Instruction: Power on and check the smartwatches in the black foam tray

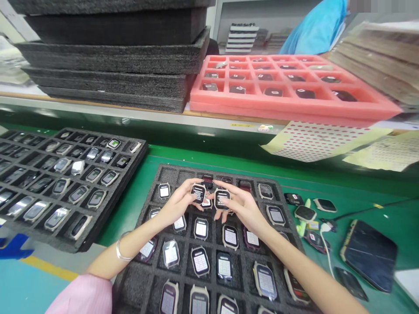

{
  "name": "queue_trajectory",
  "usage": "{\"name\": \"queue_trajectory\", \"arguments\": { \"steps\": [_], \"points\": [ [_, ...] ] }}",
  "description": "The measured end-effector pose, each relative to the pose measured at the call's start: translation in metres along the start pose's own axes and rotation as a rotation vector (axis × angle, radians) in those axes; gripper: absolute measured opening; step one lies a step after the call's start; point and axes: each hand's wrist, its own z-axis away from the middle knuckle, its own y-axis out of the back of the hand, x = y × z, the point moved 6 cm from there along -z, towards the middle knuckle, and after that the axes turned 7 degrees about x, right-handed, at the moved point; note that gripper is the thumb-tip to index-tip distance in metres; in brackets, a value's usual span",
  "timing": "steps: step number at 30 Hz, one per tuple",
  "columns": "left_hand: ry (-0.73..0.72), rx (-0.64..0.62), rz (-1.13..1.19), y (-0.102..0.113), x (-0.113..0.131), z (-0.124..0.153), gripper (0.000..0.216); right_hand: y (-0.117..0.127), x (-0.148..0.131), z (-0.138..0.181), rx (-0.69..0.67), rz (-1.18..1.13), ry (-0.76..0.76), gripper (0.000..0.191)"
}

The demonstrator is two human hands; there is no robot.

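My left hand (180,200) grips a smartwatch body (198,193) without a strap, its lit screen showing lines of white text. A second smartwatch body (222,199) with similar text is in my right hand (244,203), thumb on its screen. Both are held side by side above the far part of a black foam tray (152,261). Several more watch bodies lie in the tray's compartments, many with white lit screens, such as a watch (200,228) just below my hands. My fingers partly hide the compartments behind them.
Another black foam tray of watches (131,174) lies at left. On the shelf are stacked black foam trays (114,56) and a pink foam tray (294,107). A dark phone-like device (369,255), loose watches (326,205) and a white cable (324,244) lie at right. A blue sleeve (314,28) shows behind.
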Motion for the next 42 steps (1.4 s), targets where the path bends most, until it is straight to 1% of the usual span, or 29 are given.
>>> {"name": "queue_trajectory", "arguments": {
  "steps": [5,10,12,19,28,33,36,38,40,42],
  "points": [
    [0.0,0.009,-0.009,0.001,-0.001,-0.001,0.037,-0.001,-0.003,0.001,0.007,0.06,0.011,0.056],
    [-0.019,0.026,0.005,0.003,0.006,-0.001,0.041,-0.006,-0.006,0.003,-0.093,0.082,0.046,0.078],
    [-0.018,0.023,0.026,0.004,0.009,-0.001,0.043,-0.008,-0.004,0.002,-0.11,0.103,0.041,0.08],
    [-0.026,-0.002,0.058,0.002,0.011,-0.001,0.038,-0.007,0.0,-0.001,-0.083,0.126,0.038,0.072],
    [-0.016,-0.008,0.033,0.002,0.01,-0.001,0.039,-0.007,0.006,-0.001,-0.099,0.109,0.029,0.074],
    [-0.02,-0.004,0.043,0.002,0.011,-0.001,0.036,-0.007,0.006,-0.002,-0.099,0.132,0.03,0.074],
    [-0.023,-0.009,0.042,0.001,0.011,-0.001,0.034,-0.007,0.008,-0.001,-0.099,0.2,0.03,0.072],
    [-0.028,-0.007,0.044,0.0,0.011,-0.001,0.034,-0.005,0.008,-0.001,-0.091,0.267,0.045,0.067],
    [-0.044,0.008,0.049,0.001,0.011,-0.001,0.036,-0.003,0.006,-0.004,-0.076,0.356,0.087,0.06],
    [-0.07,0.043,0.052,0.004,0.013,-0.002,0.04,-0.001,0.001,-0.011,-0.064,0.505,0.171,0.054]
  ]
}}
